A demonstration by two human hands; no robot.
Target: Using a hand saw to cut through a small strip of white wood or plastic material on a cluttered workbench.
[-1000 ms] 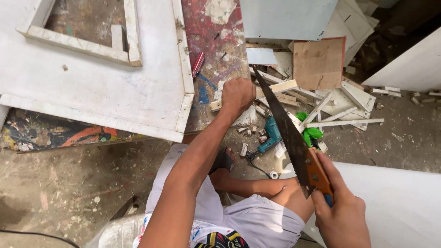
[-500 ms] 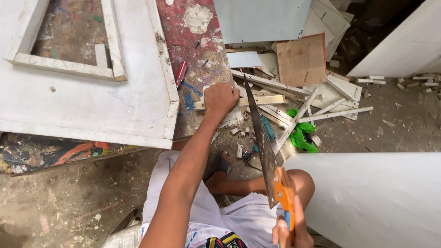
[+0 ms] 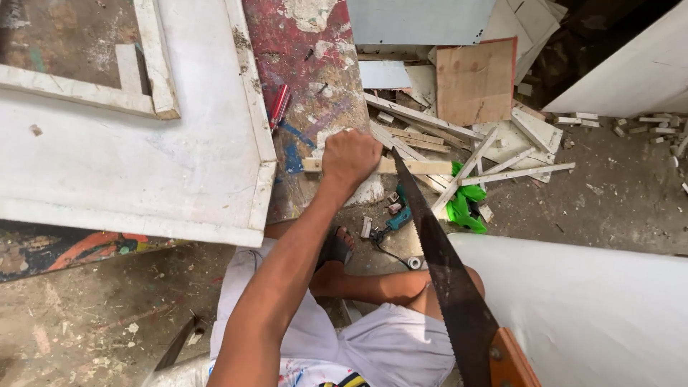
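Your left hand [image 3: 350, 159] is closing its fingers around a narrow wooden strip [image 3: 423, 167], pinning it flat on the paint-stained red board [image 3: 315, 79] that is serving as a bench. The strip is lying crosswise, its right end overhanging the board's edge above a pile of offcuts [image 3: 459, 136]. A handsaw [image 3: 444, 272] is running from the lower right up to the strip, its dark blade meeting the wood just beside your knuckles; only a corner of the orange handle [image 3: 512, 362] is showing, and your right hand is out of frame, so its grip cannot be told.

For a clean cut, judged from this view:
1. Keep your thumb and fingers clear of the tooth line, since the blade is working very near them.
2. Press the strip down firmly so it is not chattering on the uneven surface.
3. Hold the blade square to the strip and use long, light strokes.
4. Ease the pressure near the end, because the unsupported overhang may splinter as it drops.

A red-handled tool [image 3: 278, 106] is lying on the board nearby, and a white panel [image 3: 143, 165] is resting to the left.
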